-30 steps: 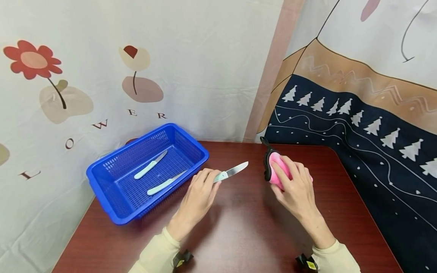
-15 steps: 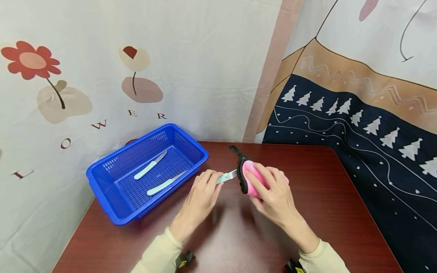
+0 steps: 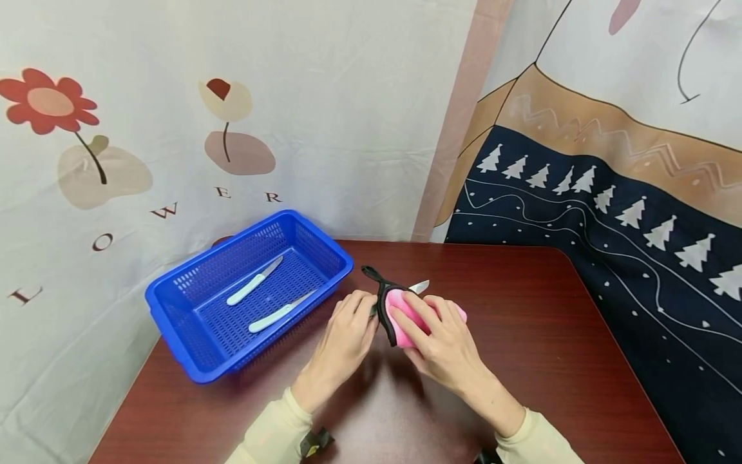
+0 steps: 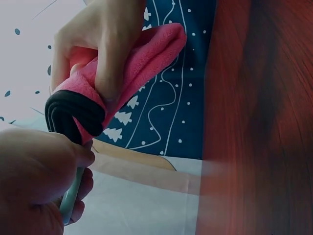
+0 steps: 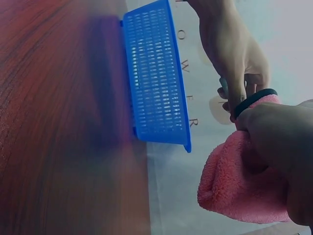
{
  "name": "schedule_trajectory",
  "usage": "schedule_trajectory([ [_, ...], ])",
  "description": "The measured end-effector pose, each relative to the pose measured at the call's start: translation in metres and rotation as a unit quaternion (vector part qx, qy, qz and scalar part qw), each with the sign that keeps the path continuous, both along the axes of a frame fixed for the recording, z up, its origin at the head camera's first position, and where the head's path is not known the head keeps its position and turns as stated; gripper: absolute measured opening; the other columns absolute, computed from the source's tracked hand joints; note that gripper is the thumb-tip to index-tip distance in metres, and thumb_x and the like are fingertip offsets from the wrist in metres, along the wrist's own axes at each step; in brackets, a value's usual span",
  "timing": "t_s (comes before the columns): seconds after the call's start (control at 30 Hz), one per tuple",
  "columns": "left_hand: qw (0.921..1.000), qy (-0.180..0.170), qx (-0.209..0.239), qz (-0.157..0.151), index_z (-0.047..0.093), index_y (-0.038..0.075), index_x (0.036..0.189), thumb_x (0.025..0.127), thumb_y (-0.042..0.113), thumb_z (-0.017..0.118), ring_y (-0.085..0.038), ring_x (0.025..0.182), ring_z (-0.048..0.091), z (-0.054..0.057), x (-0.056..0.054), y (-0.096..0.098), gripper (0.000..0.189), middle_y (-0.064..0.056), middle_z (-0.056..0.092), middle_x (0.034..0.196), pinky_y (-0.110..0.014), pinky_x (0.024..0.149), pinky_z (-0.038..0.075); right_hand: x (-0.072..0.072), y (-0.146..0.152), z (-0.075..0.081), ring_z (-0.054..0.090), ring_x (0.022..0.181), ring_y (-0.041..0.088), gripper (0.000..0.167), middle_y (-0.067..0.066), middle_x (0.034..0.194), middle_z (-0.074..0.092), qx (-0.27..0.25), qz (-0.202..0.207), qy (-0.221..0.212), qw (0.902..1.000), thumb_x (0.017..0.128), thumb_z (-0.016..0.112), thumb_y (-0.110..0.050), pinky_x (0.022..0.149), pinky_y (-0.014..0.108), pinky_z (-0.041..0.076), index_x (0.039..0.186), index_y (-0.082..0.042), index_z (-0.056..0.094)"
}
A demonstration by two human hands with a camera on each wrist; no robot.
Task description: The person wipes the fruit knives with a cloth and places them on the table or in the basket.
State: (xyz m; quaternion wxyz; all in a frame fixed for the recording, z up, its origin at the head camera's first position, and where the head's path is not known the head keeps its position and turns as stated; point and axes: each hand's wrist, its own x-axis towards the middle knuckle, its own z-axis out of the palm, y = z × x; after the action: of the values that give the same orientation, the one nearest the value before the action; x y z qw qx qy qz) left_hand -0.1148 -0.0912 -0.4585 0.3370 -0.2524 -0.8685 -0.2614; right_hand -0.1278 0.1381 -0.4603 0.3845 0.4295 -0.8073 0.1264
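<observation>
My left hand (image 3: 342,335) grips a small knife (image 4: 70,200) by its pale green handle. In my right hand (image 3: 446,351) is a pink fuzzy cloth (image 3: 398,301) with black edging and a black hanging loop (image 3: 371,273). The cloth is folded about the blade, with its black edge close to my left fingers. In the head view the blade tip (image 3: 420,286) shows past the cloth's far side; the middle of the blade is hidden. Both hands are above the table, their shadows below them.
A blue plastic basket (image 3: 168,328) stands at the left of the brown table (image 3: 551,354). Inside lie two knives with pale handles, a farther knife (image 3: 254,281) and a nearer knife (image 3: 275,318). A printed curtain (image 3: 348,129) hangs behind the table.
My right hand has brought the cloth leftward to the knife. The cloth first stood apart from the blade, then covered its tip, and now lies up near the handle. My left hand barely moved.
</observation>
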Motion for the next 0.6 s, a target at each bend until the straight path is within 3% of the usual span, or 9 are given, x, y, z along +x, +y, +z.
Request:
schedule_trajectory([
  [0.37,0.9998,-0.014,0.016,-0.006,0.073,0.001,0.119,0.098,0.003,0.082,-0.026,0.096,0.07,0.001,0.001,-0.001,0.023,-0.009,0.072,0.107,-0.038,0.078,0.053,-0.003,0.007,0.003,0.064,0.11,0.039,0.068,0.018,0.145,0.072,0.01,-0.047,0.012,0.9988,0.08,0.097,-0.024,0.089,0.053,0.057,0.144,-0.015,0.076],
  [0.6,0.9998,-0.014,0.012,-0.009,0.073,0.0,0.119,0.099,0.004,0.082,-0.025,0.095,0.068,0.0,-0.001,-0.002,0.023,-0.01,0.071,0.107,-0.037,0.077,0.051,-0.008,0.018,0.008,0.064,0.113,0.041,0.072,0.019,0.148,0.071,0.015,-0.071,0.007,0.9973,0.078,0.098,-0.024,0.089,0.052,0.057,0.146,-0.014,0.074],
])
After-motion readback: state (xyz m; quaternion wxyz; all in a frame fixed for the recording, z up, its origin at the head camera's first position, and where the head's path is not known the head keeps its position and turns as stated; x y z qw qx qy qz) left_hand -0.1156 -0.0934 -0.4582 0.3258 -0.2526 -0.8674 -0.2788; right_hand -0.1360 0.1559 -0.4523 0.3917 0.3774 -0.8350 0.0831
